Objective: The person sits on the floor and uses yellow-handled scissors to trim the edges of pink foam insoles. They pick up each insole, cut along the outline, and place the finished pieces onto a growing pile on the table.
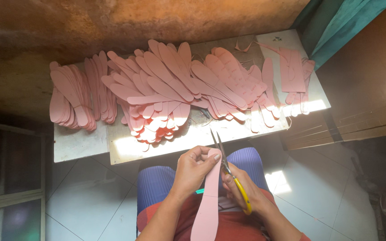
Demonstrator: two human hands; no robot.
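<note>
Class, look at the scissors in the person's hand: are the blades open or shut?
Nearly shut. The scissors in the right hand show two blades lying almost together, tips barely apart, beside the pink strip.

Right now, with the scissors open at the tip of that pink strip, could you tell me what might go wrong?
1. The left hand pinches the pink strip right beside the open blades of the yellow-handled scissors, so a fingertip could be nicked.
2. The strip hangs long and unsupported over the lap; it may flex and skew the cut.
3. The pink cut-outs overhang the table edge and might slide off.
</note>
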